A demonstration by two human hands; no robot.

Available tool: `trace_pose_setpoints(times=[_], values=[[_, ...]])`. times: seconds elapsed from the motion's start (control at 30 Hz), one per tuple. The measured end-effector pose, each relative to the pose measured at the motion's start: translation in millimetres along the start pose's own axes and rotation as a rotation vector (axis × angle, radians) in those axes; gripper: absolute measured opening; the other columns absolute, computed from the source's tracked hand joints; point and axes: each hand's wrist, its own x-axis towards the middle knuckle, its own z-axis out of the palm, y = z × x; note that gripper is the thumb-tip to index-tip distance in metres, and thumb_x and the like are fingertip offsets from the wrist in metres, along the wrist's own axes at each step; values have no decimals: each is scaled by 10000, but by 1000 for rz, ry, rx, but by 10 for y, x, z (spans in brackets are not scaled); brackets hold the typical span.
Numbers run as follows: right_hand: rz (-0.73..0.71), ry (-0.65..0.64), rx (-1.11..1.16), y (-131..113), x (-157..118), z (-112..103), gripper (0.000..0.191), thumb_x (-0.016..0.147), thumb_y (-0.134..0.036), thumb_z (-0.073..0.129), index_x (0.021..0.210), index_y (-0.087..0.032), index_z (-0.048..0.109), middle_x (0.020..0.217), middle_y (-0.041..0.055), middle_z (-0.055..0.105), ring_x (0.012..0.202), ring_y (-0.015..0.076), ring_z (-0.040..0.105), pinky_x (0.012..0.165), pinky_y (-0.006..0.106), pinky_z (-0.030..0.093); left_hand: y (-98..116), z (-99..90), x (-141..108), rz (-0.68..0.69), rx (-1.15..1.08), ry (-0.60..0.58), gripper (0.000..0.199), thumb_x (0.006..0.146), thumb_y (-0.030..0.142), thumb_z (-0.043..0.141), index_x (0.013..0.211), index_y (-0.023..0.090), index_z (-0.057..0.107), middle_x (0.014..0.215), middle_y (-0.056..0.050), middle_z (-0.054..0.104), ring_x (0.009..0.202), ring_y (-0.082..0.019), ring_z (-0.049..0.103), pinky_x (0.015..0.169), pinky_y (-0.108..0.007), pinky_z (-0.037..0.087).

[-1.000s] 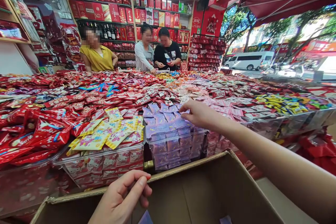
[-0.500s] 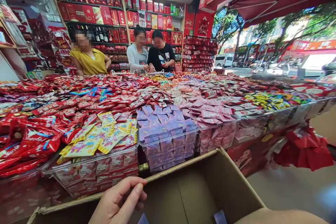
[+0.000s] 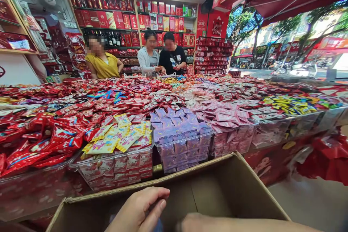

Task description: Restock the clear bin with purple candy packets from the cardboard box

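Note:
My left hand [image 3: 145, 208] is over the cardboard box [image 3: 225, 192], fingers loosely curled and the thumb a little apart from the index finger. Nothing shows between these fingertips. Just below the thumb, a bluish-purple patch [image 3: 158, 226], perhaps a packet, is partly covered by the hand. My right hand [image 3: 197, 222] reaches in low from the right across the box; motion smears it, and its fingers are hidden. Beyond the box's far rim, a clear tub of purple packets [image 3: 183, 143] stands beside a tub of yellow-edged packets [image 3: 119, 161].
Heaped packets cover the wide display, with red packets [image 3: 49, 137] at left and pink packets [image 3: 228, 112] at right. Three people [image 3: 148, 56] stand behind it, before shelves of bottles and red boxes [image 3: 108, 18]. A red bag [image 3: 323, 159] hangs at right.
The view has swung left, so the scene sits further right. My right hand has come into the box; only its forearm showed before. My left thumb and index finger are slightly further apart.

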Motion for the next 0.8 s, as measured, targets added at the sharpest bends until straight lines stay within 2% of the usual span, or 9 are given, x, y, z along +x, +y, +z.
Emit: trace_pose_setpoints(times=[0.1,0.2,0.3,0.37,0.5,0.6,0.7,0.73,0.8], values=[[-100,-25,56,-157,43,-255,118,607,-204,640,719,-178,616,558,-57,493,517,78,450,465,188,325,48,-9,7,-65,-57,-112,289,762,344,531,1027,277,627,979,-17,689,873,-207,616,759,-226,457],[-92,86,396,-315,15,-440,198,588,-231,668,747,-141,591,601,-46,526,539,65,454,509,182,354,76,-1,50,-136,-240,-176,281,800,328,492,1043,267,618,946,-10,694,819,-187,620,729,-231,460],[-37,178,621,-381,-10,-525,223,563,-256,701,692,-123,579,603,-32,551,546,67,477,543,201,374,77,21,86,-239,-358,-60,259,795,327,503,981,225,651,858,-19,699,762,-177,609,645,-214,460],[-32,210,703,-379,-14,-536,241,569,-287,704,693,-121,579,595,-28,556,533,68,485,536,209,380,90,37,92,-297,-427,8,263,777,339,526,961,204,657,750,-14,689,648,-153,587,543,-195,448],[-24,173,823,-333,-7,-501,336,535,-312,729,767,-134,564,599,-24,572,514,89,511,517,235,411,147,61,91,-378,-594,77,264,739,352,571,922,181,656,575,22,634,455,-100,502,416,-172,415],[-42,165,799,-300,-12,-499,294,557,-303,716,733,-136,550,590,-24,568,512,89,506,516,235,408,166,64,99,-403,-668,103,259,711,363,603,885,179,654,550,32,629,445,-95,510,411,-168,424],[-93,262,718,-310,-20,-531,242,594,-268,696,750,-141,562,625,-29,556,565,77,493,554,219,392,171,65,105,-404,-700,64,278,662,362,656,875,183,647,651,16,670,577,-126,591,513,-181,472],[-109,310,729,-327,-19,-535,254,588,-262,701,764,-145,559,642,-31,550,581,76,488,559,214,389,178,74,105,-411,-698,94,291,639,360,678,868,183,644,693,9,682,638,-138,607,564,-184,481],[-124,368,834,-378,-12,-514,344,537,-268,734,793,-156,532,672,-31,547,597,83,491,548,214,397,206,116,101,-441,-706,230,311,590,362,717,830,182,634,727,3,693,691,-148,612,618,-187,481]])
